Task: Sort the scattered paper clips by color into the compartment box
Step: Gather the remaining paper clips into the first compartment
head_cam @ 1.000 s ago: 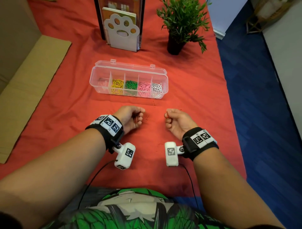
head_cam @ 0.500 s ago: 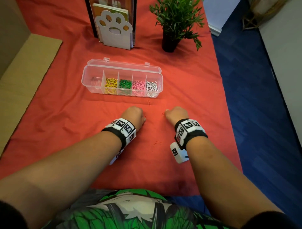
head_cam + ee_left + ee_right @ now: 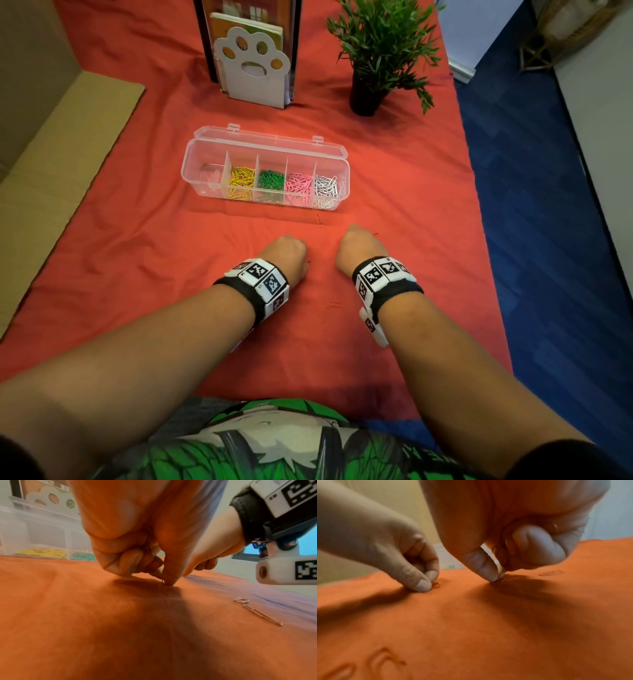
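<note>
The clear compartment box (image 3: 202, 161) stands open, with yellow, green, pink and white clips in four cells and a few red ones in the leftmost cell. Both hands are knuckles-up on the red cloth in front of it. My left hand (image 3: 288, 250) pinches a red clip (image 3: 436, 584) against the cloth with thumb and fingertip (image 3: 169, 580). My right hand (image 3: 359, 241) pinches at the cloth too (image 3: 497, 578), with several red clips (image 3: 502, 547) tucked under its curled fingers. Loose red clips lie near the box (image 3: 319, 220), between my wrists (image 3: 334, 305) and right of my right hand (image 3: 551, 573).
A paw-shaped white bookend (image 3: 253, 65) with books and a potted plant (image 3: 380, 51) stand behind the box. Cardboard (image 3: 44, 161) lies along the left. The table's right edge drops to blue floor (image 3: 534, 205).
Both hands have turned palm-down and dropped their fingertips onto the cloth. They lay palm-up before, with red clips held in them.
</note>
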Action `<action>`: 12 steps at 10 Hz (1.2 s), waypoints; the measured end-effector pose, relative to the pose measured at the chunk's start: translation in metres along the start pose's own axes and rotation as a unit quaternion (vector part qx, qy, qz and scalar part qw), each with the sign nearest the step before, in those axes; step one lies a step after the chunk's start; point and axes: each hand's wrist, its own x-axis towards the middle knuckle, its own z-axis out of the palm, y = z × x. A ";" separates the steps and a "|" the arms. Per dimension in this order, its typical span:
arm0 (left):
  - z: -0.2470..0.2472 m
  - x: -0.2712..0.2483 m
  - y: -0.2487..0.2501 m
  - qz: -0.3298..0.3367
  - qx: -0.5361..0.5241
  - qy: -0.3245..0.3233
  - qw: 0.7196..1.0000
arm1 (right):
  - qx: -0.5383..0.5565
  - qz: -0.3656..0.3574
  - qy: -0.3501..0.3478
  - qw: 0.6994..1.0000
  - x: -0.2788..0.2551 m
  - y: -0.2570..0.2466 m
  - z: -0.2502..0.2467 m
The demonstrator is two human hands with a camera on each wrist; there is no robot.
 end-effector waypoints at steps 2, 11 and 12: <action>0.005 -0.005 -0.001 -0.007 -0.038 -0.004 0.999 | -0.053 -0.041 0.051 0.996 -0.007 0.001 0.008; -0.142 0.012 -0.115 -0.261 -0.630 0.213 0.700 | 0.819 0.088 -0.220 0.523 -0.001 -0.070 -0.014; -0.141 0.017 -0.128 -0.283 -0.595 0.200 0.725 | 0.784 0.153 -0.213 0.563 -0.002 -0.081 -0.005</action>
